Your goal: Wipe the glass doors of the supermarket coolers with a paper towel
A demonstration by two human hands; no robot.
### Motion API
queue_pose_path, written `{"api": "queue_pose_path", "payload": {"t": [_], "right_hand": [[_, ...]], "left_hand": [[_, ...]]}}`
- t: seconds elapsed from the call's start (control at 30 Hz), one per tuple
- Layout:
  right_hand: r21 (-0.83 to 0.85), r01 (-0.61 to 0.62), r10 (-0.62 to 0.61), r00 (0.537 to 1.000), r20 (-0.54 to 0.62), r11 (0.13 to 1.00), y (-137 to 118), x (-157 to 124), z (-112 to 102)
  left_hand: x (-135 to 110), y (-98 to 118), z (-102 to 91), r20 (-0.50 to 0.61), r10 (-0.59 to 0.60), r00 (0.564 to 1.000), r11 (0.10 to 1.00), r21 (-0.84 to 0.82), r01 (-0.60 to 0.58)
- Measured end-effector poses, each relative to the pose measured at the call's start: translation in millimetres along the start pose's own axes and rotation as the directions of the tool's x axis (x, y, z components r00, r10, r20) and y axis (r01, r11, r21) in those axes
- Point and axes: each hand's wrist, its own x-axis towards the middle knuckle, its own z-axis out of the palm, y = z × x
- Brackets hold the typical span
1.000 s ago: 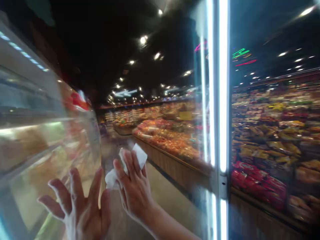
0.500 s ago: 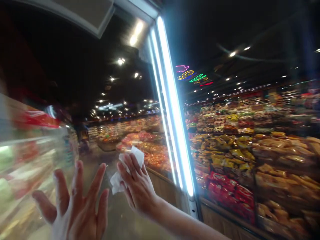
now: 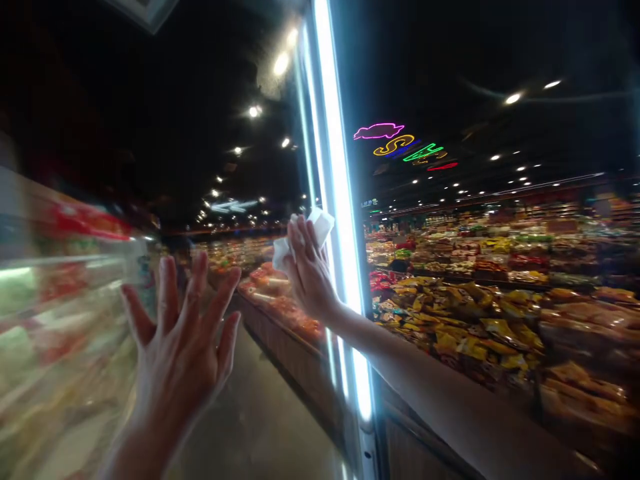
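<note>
In the head view my right hand (image 3: pixel 311 277) lies flat over a white tissue (image 3: pixel 321 225), pressing it toward an upright pane just left of a bright light strip (image 3: pixel 342 213). Corners of the tissue stick out past the fingertips and on the left side. The palm side is hidden. My left hand (image 3: pixel 177 340) is raised lower down on the left, fingers spread and holding nothing. Whether it touches the pane I cannot tell.
Beyond the strip on the right, yellow snack packets (image 3: pixel 465 320) fill display bins. A blurred lit shelf case (image 3: pixel 55 320) stands on the left, and a floor aisle (image 3: pixel 255 407) runs between. Coloured neon signs (image 3: pixel 395 145) hang overhead.
My right hand has moved up and to the right with the tissue, closer to the light strip. The left hand has also shifted up and right, still spread. The view has tilted somewhat.
</note>
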Motion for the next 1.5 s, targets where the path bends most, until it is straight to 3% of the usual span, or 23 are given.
{"api": "queue_pose_path", "payload": {"t": [0.07,0.2,0.33,0.43,0.6,0.8,0.97,1.13,1.3,1.43,1.5], "right_hand": [[0.026,0.014,-0.014,1.0,-0.002,1.0,7,1,-1],[0.092,0.189,-0.2,0.972,0.127,0.978,9,-11,-4],[0.049,0.172,-0.174,0.984,0.043,0.984,6,25,-3],[0.039,0.174,-0.174,0.985,-0.011,0.984,-8,42,3],[0.118,0.373,-0.385,0.918,0.094,0.92,-33,38,11],[0.059,0.323,-0.325,0.946,0.025,0.945,-60,71,22],[0.124,0.521,-0.533,0.841,0.097,0.845,-90,70,32],[0.074,0.449,-0.448,0.894,-0.029,0.891,-112,95,40],[0.11,0.53,-0.538,0.841,0.056,0.841,-143,96,49],[0.055,0.436,-0.437,0.899,0.006,0.898,-168,108,56],[0.067,0.446,-0.447,0.895,0.0,0.893,-182,110,60]], "left_hand": [[5,-4,-5.9,0.008,0.014,1.0,0.999,0.036,-0.014],[13,-24,-18.9,0.053,0.03,0.998,0.995,0.098,-0.035],[27,-47,-29.4,0.076,0.041,0.996,0.987,0.152,-0.052],[33,-56,-37.1,0.084,0.033,0.996,0.984,0.171,-0.047],[28,-67,-49.6,0.139,0.036,0.99,0.976,0.206,-0.064],[28,-94,-58.3,0.096,0.061,0.994,0.962,0.261,-0.084],[21,-114,-73.6,0.103,0.103,0.989,0.944,0.304,-0.13],[10,-136,-90.1,0.085,0.093,0.992,0.936,0.332,-0.116],[-3,-159,-103.3,0.082,0.057,0.995,0.945,0.317,-0.08],[-11,-176,-112.7,0.083,0.006,0.997,0.953,0.3,-0.03],[-15,-183,-118.4,0.076,-0.009,0.997,0.955,0.295,-0.014]]}}
